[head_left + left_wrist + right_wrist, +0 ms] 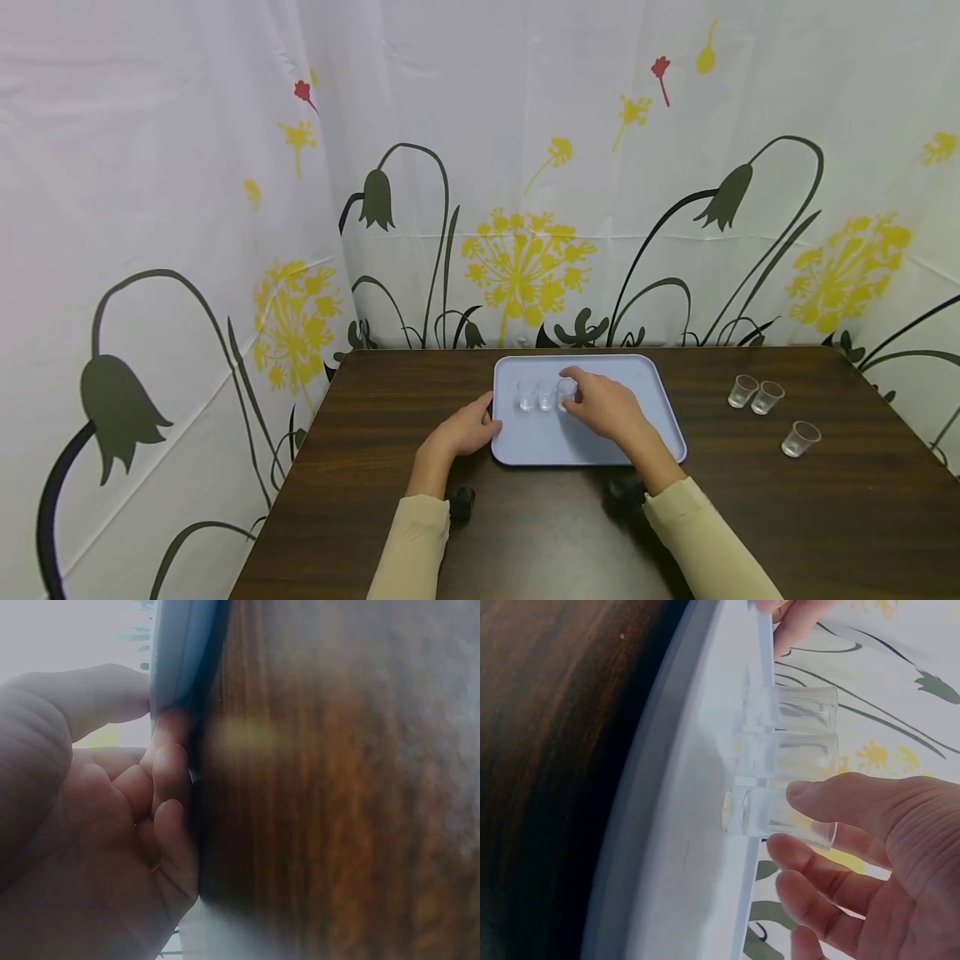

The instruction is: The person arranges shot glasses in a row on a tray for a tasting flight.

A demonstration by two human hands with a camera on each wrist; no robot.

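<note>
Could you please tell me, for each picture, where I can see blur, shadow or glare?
Head view: mostly clear, with a pale sheen on the table between the sleeves; left wrist view: table blurred, left hand dim against a washed-out background; right wrist view: cups fairly clear, a soft shadow on the tray.

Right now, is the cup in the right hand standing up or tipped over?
Standing up. The cup pinched by the right hand has its rim at the top and its bottom toward the tray.
</note>
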